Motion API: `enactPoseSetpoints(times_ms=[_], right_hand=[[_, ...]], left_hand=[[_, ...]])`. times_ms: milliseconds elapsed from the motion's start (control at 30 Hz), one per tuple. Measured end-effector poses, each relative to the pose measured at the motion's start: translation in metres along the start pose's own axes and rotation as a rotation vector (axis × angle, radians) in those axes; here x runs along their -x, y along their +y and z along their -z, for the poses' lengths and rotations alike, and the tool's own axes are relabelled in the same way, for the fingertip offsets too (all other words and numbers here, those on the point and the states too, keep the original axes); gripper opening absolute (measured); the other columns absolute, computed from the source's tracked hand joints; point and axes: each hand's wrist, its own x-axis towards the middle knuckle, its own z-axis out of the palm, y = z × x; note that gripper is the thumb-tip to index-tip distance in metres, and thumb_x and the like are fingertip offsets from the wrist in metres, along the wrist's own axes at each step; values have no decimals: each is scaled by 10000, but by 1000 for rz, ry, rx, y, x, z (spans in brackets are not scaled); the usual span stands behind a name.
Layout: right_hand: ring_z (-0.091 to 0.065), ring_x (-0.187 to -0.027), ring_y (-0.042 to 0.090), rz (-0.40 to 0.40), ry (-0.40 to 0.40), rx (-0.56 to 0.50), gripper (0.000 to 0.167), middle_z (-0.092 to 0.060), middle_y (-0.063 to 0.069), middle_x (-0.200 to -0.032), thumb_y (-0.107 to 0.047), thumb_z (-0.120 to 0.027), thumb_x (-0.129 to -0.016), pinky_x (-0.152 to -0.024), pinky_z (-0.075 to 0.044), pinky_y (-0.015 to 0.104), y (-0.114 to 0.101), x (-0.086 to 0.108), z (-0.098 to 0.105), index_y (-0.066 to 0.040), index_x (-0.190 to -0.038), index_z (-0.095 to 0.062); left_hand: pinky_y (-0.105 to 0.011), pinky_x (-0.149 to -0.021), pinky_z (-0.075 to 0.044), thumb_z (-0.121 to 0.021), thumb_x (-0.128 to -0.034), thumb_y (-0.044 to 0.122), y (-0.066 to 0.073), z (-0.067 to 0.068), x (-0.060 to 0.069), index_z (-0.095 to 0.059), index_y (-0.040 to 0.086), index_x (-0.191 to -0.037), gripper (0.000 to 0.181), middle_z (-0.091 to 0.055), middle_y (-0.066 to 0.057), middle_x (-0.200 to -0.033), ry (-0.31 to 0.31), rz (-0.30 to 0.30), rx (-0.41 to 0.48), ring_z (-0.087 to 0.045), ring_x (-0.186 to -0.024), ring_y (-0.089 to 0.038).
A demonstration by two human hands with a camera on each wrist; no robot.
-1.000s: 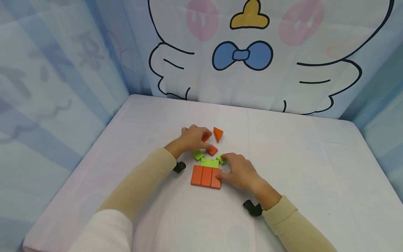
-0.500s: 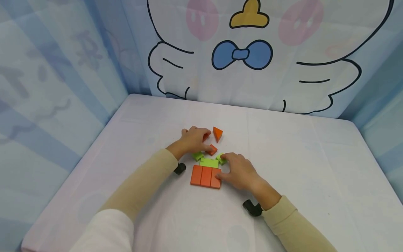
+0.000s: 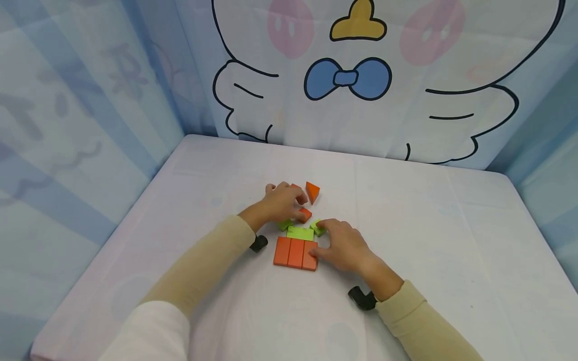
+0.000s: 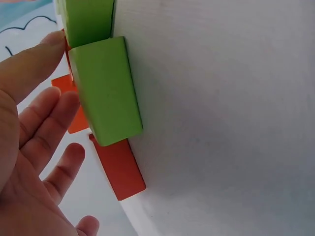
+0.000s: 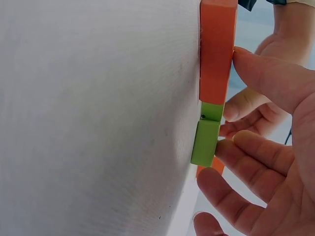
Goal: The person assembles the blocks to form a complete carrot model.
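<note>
Three orange blocks [image 3: 295, 253] lie side by side, with a green block [image 3: 300, 233] touching their far edge. Smaller green blocks sit at its left [image 3: 285, 224] and right corners, the right green block [image 3: 318, 228] under my right fingertips. My right hand [image 3: 346, 245] spreads its thumb onto the rightmost orange block [image 5: 216, 54]. Just beyond, my left hand [image 3: 280, 201] touches a small orange block [image 3: 305, 214] with its thumb; its other fingers bend loosely above the table. In the left wrist view, the near green block [image 4: 106, 91] partly hides the orange pieces behind.
An orange triangular block [image 3: 312, 192] lies at the far end of the blocks. Beside it another orange block [image 3: 295, 186] is mostly hidden behind my left hand. The pale table [image 3: 429, 225] meets a printed curtain [image 3: 352, 125] at the back.
My left fingers have come off the far-left orange block and shifted right and slightly nearer, toward the small middle orange block. My right hand has stayed in place.
</note>
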Motion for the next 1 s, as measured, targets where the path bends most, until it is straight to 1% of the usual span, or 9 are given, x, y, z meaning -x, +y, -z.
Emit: enactPoseSetpoints(times_ms=[133, 267, 400, 467, 533, 633, 733, 800, 1000], right_hand=[[-549, -1165, 340, -3, -3, -5, 642, -584, 135, -1331, -365, -783, -867, -971, -454, 517, -1, 0, 0, -3, -1351, -567], [-552, -1158, 339, 1, 5, -1, 630, -588, 134, -1323, -358, -783, -868, -964, -456, 516, -1, 0, 0, -3, -1344, -571], [-554, -1151, 338, 1, 7, 3, 622, -590, 135, -1318, -350, -783, -871, -959, -457, 517, 0, -1, 0, 0, -1340, -573], [-554, -1150, 339, 1, 6, 3, 621, -589, 137, -1319, -349, -784, -871, -958, -456, 518, 0, -1, 0, 0, -1339, -573], [-554, -1151, 340, 1, 6, 2, 625, -589, 137, -1319, -352, -784, -869, -958, -457, 520, 0, -1, 0, -1, -1341, -573], [-554, -1158, 345, 7, 8, 0, 631, -588, 140, -1323, -354, -785, -867, -959, -457, 526, 0, 0, 0, 1, -1343, -573], [-552, -1158, 346, 4, 3, -5, 636, -585, 142, -1328, -358, -786, -866, -959, -455, 532, 0, 0, 1, 0, -1346, -571], [-551, -1154, 345, -1, -2, -8, 638, -582, 143, -1330, -360, -785, -867, -960, -453, 533, -1, 1, 1, -1, -1348, -568], [-553, -1154, 340, -5, -1, -10, 639, -588, 142, -1322, -358, -785, -868, -962, -453, 531, -1, 0, 0, 0, -1349, -565]], left_hand=[[-595, -1087, -155, -778, -888, 357, 0, -2, 0, -680, 217, -1119, 287, -635, 94, -1036, -4, 13, -15, -450, -1167, -205], [-600, -1092, -141, -767, -898, 315, -2, -2, -1, -688, 222, -1110, 245, -632, 92, -999, -1, 19, -21, -443, -1171, -213], [-611, -1089, -139, -785, -872, 397, -3, -1, 0, -676, 214, -1076, 295, -611, 78, -934, 8, 16, -48, -458, -1111, -199], [-603, -1082, -161, -787, -862, 433, -3, 0, 0, -672, 210, -1103, 348, -625, 76, -967, 7, 11, -52, -466, -1104, -194], [-571, -1066, -200, -780, -873, 420, -2, 1, 0, -673, 213, -1164, 373, -645, 77, -1063, -7, 0, -38, -468, -1123, -191], [-520, -1033, -249, -757, -911, 329, -1, 2, 0, -658, 223, -1266, 383, -639, 81, -1220, -54, -19, -2, -454, -1189, -193], [-494, -1013, -264, -733, -932, 254, 0, 2, 0, -659, 231, -1287, 363, -633, 74, -1254, -90, -35, 16, -444, -1213, -192], [-492, -1012, -261, -732, -932, 253, 0, 2, 1, -670, 229, -1263, 338, -639, 69, -1220, -92, -37, 13, -442, -1209, -196], [-479, -1004, -256, -762, -906, 345, -2, 1, 3, -694, 227, -1174, 301, -625, 71, -1035, -45, -17, -39, -451, -1129, -199]])
